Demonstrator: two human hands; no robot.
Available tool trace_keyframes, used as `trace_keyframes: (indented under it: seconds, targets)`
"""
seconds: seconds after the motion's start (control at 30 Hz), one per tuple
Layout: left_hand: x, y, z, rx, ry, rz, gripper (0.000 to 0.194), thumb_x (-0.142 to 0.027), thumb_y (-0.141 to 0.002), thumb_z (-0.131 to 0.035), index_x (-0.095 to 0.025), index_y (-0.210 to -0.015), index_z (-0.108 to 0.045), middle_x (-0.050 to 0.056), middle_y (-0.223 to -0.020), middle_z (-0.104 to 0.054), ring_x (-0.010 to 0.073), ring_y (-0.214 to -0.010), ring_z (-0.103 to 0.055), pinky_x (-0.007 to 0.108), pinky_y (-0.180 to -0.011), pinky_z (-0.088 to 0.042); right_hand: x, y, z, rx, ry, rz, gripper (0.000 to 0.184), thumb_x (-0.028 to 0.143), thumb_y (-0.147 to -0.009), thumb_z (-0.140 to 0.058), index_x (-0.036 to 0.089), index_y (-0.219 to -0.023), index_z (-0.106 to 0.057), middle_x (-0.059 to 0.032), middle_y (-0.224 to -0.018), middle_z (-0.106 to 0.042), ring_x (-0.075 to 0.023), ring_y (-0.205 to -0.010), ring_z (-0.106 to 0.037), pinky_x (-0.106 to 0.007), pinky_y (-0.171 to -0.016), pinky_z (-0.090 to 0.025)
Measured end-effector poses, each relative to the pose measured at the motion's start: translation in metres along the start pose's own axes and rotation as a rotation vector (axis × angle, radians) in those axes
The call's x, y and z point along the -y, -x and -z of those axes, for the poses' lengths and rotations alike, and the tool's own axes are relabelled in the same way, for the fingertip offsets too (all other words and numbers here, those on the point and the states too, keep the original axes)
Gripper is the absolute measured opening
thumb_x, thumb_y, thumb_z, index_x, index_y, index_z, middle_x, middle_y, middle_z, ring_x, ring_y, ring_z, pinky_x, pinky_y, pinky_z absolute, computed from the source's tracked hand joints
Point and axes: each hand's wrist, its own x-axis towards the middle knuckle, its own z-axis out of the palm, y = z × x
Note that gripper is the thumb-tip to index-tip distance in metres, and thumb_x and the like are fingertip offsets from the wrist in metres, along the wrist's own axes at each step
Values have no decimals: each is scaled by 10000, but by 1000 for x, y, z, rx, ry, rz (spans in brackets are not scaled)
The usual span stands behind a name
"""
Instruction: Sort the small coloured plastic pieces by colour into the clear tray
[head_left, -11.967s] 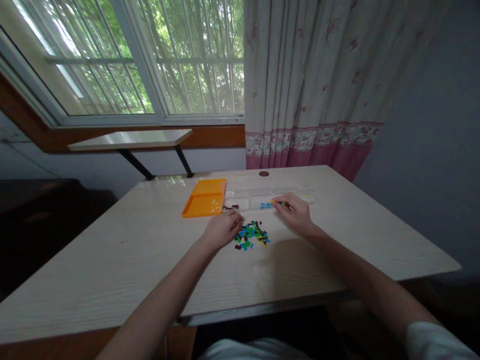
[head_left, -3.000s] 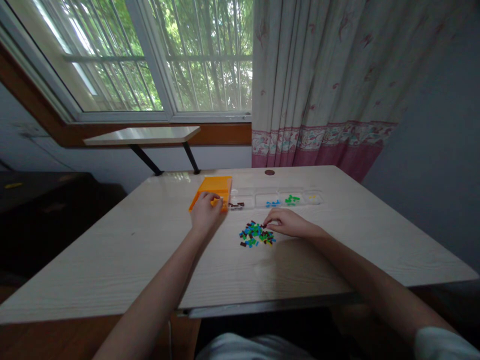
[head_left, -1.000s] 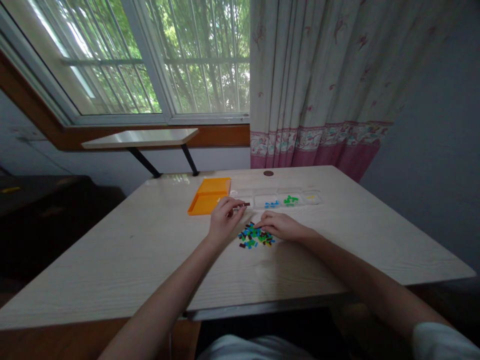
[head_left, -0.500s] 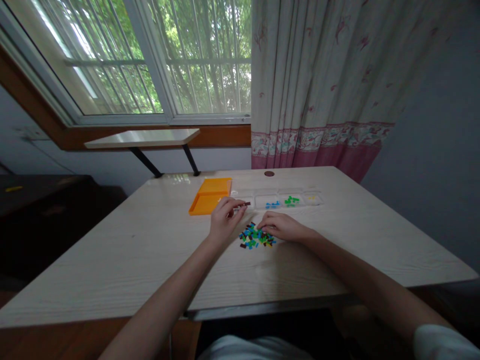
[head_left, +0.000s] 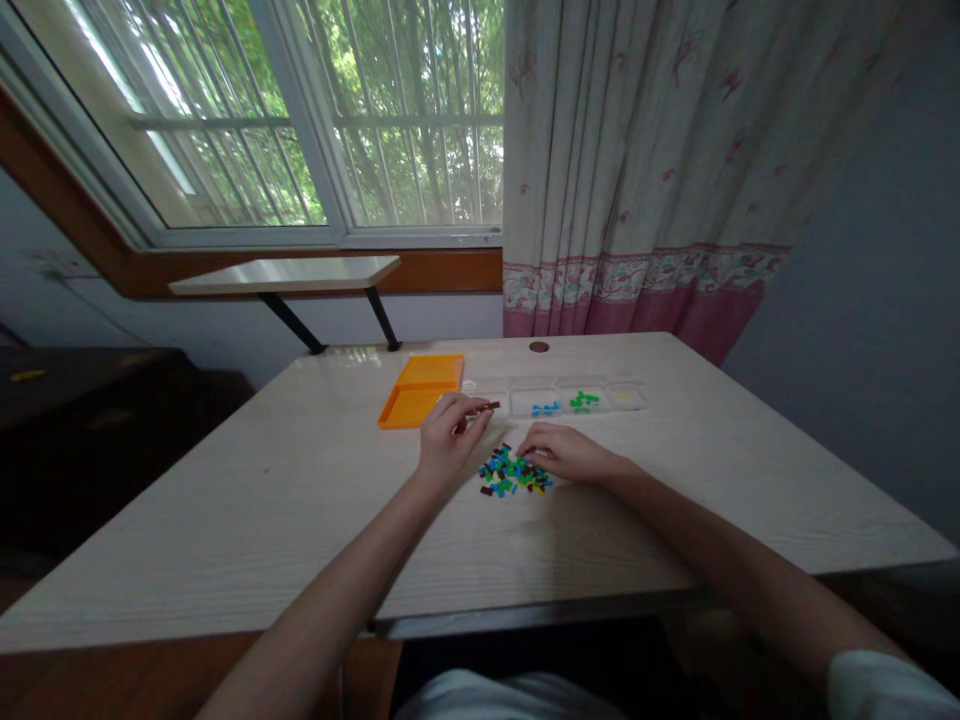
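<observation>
My left hand (head_left: pixel 448 435) is closed, thumb and forefinger pinching a small dark brown toy brick (head_left: pixel 491 406) in front of the leftmost clear compartment. More brown shows behind the fingers; whether it is held or lies in the compartment, I cannot tell. My right hand (head_left: pixel 564 452) has its fingertips together at the upper right edge of a mixed pile of small bricks (head_left: pixel 511 472) in green, blue, brown and yellow. Anything in those fingers is too small to make out. Behind the hands, a clear compartment tray (head_left: pixel 517 404) keeps blue bricks (head_left: pixel 546 409), green bricks (head_left: pixel 584 401) and tiny yellow bricks (head_left: pixel 624 395) apart.
An open orange case (head_left: pixel 420 375) lies left of the clear tray. A small raised shelf (head_left: pixel 292 274) on black legs stands at the table's back left. Near the back edge is a dark round spot (head_left: pixel 538 347). The pale wooden table (head_left: pixel 247 530) reaches the curtain (head_left: pixel 630 200).
My right hand has shifted very slightly at the edge of the pile. The left hand stays in place with the brown brick.
</observation>
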Motion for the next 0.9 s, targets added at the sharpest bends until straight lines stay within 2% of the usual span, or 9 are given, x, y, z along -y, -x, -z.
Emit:
trace_keyframes:
  seconds: [0.17, 0.33, 0.53, 0.67, 0.8, 0.9]
  targets:
    - [4, -1, -1, 3, -15, 66, 133, -269, -779, -592, -165, -849, -636, 10, -741, -588, 72, -559, -462, 182, -524, -383, 1, 0, -1, -14, -11, -4, 184, 161, -836, -489, 173, -923, -650, -59, -912, -617, -141, -844, -575, -235, -769, -440]
    - [18, -2, -3, 2, -140, 221, 202, -334, -780, -566, -171, -869, -647, -17, -629, -529, 88, -531, -446, 196, -519, -361, -4, -1, -6, -68, -34, -7, 171, 176, -842, -475, 167, -919, -627, -60, -903, -622, -147, -852, -568, -251, -781, -436]
    - [34, -4, -6, 55, -356, 428, 237, -376, -771, -540, -181, -840, -655, 0, -668, -582, 122, -607, -506, 216, -547, -335, -2, -2, -5, -87, -57, -51, 164, 168, -834, -465, 154, -907, -612, -62, -865, -631, -143, -784, -568, -250, -727, -432]
    - [39, -4, -6, 85, -445, 548, 276, -422, -752, -540, -204, -866, -663, -5, -629, -571, 132, -577, -509, 222, -508, -289, 0, -2, -3, -107, -88, -103, 164, 170, -833, -462, 157, -902, -611, -49, -830, -635, -127, -710, -558, -235, -674, -420]
    - [40, -3, -5, 109, -332, 514, 273, -399, -770, -509, -178, -842, -653, -9, -598, -556, 120, -558, -499, 214, -524, -314, 0, -1, -3, -146, -131, -147, 156, 198, -834, -471, 158, -893, -610, -27, -756, -634, -109, -619, -532, -212, -599, -396]
    - [33, 0, -7, 242, -147, 414, 263, -363, -781, -498, -152, -817, -650, -14, -573, -540, 103, -536, -476, 203, -532, -333, 1, -1, -2, -177, -139, -152, 153, 200, -829, -478, 156, -892, -611, -20, -731, -630, -100, -579, -513, -204, -567, -379]
